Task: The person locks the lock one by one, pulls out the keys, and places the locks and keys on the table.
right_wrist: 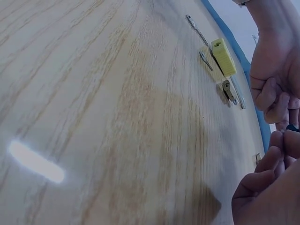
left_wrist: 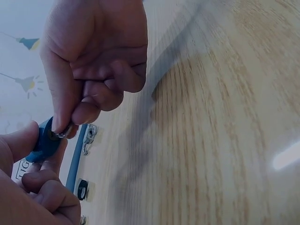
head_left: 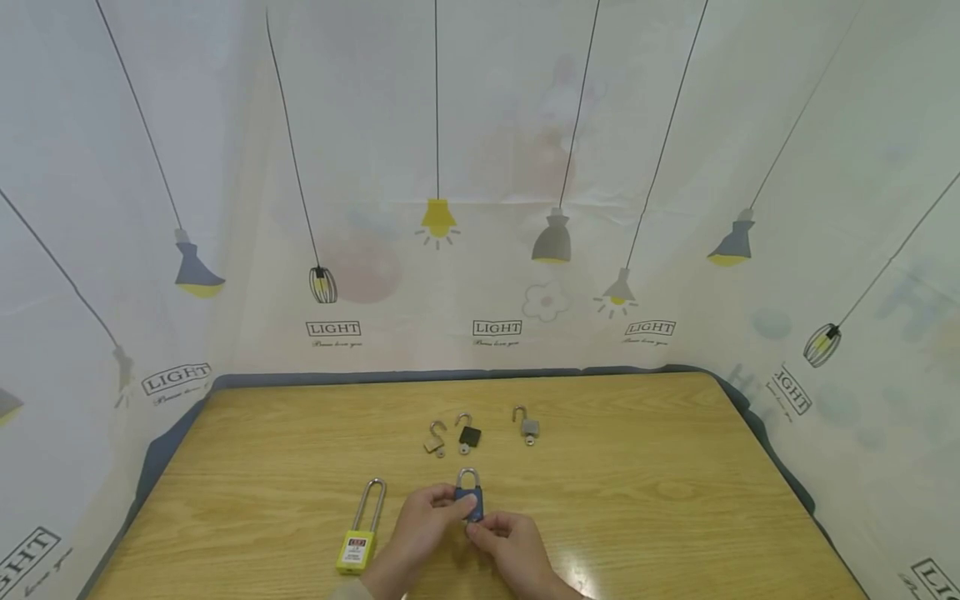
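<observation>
Holds blue padlock point(head_left: 477, 507) in left hand point(head_left: 425, 520), pinches likely key point(left_wrist: 63, 132) in right hand point(head_left: 514, 546); probably stiff, smooth, weighty, best gripped by its sides.

Both hands point(head_left: 420, 525) point(head_left: 517, 550) close together; pinch grips

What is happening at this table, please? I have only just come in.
A person is working on a blue padlock. The left hand grips its body while the right hand pinches what looks like a key at its bottom. The blue padlock's shackle appears closed. Farther back on the wooden table, a pale padlock, a black padlock and a gray padlock lie with their shackles open. A yellow long-shackle padlock lies to the left of the hands.
</observation>
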The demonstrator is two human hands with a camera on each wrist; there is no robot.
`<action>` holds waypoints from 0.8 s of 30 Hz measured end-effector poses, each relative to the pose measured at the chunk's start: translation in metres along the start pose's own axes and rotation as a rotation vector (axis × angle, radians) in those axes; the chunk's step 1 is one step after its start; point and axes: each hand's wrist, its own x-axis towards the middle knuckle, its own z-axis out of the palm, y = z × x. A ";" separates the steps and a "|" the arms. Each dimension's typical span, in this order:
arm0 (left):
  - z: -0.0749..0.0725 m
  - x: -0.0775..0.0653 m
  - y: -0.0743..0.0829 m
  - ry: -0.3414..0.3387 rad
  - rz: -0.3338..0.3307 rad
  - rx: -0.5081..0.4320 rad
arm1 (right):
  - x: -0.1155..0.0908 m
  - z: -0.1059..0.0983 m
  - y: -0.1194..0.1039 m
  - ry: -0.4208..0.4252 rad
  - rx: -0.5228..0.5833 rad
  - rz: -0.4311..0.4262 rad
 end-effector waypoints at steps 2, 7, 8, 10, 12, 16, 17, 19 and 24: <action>-0.001 0.000 0.000 0.026 0.004 0.007 | -0.001 0.001 0.001 -0.005 -0.012 -0.003; -0.005 0.001 0.004 0.064 0.028 0.024 | -0.003 0.002 -0.001 -0.018 -0.020 -0.014; -0.005 0.001 0.004 0.066 0.031 0.027 | -0.003 0.002 -0.001 -0.018 -0.024 -0.014; -0.006 0.001 0.005 0.067 0.026 0.026 | -0.002 0.002 0.000 -0.019 -0.033 -0.010; -0.007 0.001 0.005 0.072 0.023 0.028 | -0.002 0.003 0.001 -0.018 -0.038 -0.011; -0.007 0.002 0.005 0.072 0.018 0.032 | 0.000 0.004 0.006 -0.018 -0.034 -0.019; -0.007 0.002 0.004 0.072 0.019 0.031 | 0.000 0.004 0.007 -0.018 -0.037 -0.025; -0.007 0.003 0.004 0.074 0.020 0.033 | 0.000 0.003 0.007 -0.018 -0.041 -0.041; -0.008 0.004 0.002 0.083 0.025 0.023 | 0.000 0.000 0.006 -0.021 -0.045 -0.065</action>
